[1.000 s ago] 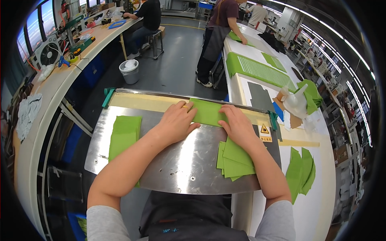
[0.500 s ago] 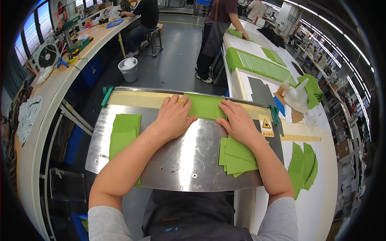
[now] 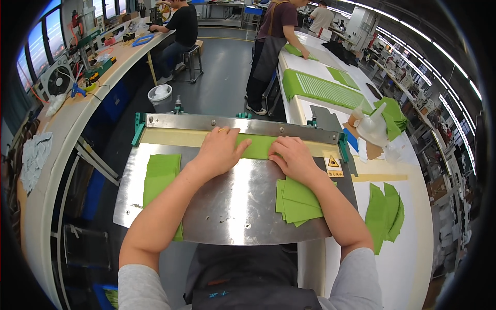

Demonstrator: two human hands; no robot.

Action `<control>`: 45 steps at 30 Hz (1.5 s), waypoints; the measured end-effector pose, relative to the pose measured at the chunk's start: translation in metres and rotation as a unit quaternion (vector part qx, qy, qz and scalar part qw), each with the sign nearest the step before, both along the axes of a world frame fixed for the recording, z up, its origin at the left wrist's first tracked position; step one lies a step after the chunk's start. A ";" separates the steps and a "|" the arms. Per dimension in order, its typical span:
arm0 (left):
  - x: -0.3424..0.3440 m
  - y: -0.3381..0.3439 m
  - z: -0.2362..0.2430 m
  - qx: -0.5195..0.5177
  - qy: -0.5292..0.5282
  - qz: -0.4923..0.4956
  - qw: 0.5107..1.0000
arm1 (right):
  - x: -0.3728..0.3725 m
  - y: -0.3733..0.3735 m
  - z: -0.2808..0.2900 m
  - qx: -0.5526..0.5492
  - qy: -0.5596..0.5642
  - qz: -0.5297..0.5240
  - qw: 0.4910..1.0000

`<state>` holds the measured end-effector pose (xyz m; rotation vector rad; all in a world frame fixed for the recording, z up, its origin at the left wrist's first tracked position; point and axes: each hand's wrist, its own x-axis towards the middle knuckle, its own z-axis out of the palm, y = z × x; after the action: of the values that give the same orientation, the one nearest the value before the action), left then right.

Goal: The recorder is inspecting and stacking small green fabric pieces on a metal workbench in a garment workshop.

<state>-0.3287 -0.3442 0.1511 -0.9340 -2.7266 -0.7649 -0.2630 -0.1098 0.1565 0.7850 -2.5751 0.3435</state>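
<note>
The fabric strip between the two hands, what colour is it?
The fabric strip is green; head view shows it best.

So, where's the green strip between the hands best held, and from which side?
Probably the left and right ends of the green strip, from the near side and above, as the left hand and right hand are. It lies flat, wider across than deep, so pressing suits it; the metal bar beyond would likely hinder a far-side reach.

Fabric strip [image 3: 256, 149] before bar [image 3: 181, 122]; stack [image 3: 161, 175] left; pile [image 3: 300, 201] right
</note>
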 end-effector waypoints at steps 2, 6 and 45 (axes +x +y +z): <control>-0.006 0.007 0.006 0.092 -0.047 -0.014 0.995 | 0.002 0.011 0.013 -0.033 -0.039 -0.028 0.998; -0.004 0.013 0.019 0.264 -0.155 -0.073 0.949 | 0.053 0.025 0.087 -0.034 -0.125 -0.063 0.990; 0.113 -0.116 0.004 -0.131 0.061 0.172 0.974 | 0.082 -0.092 0.028 0.096 -0.131 -0.025 0.986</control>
<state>-0.2158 -0.4601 0.1553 -0.5018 -2.8091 -0.2797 -0.1811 -0.2021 0.1844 0.7840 -2.9026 0.1955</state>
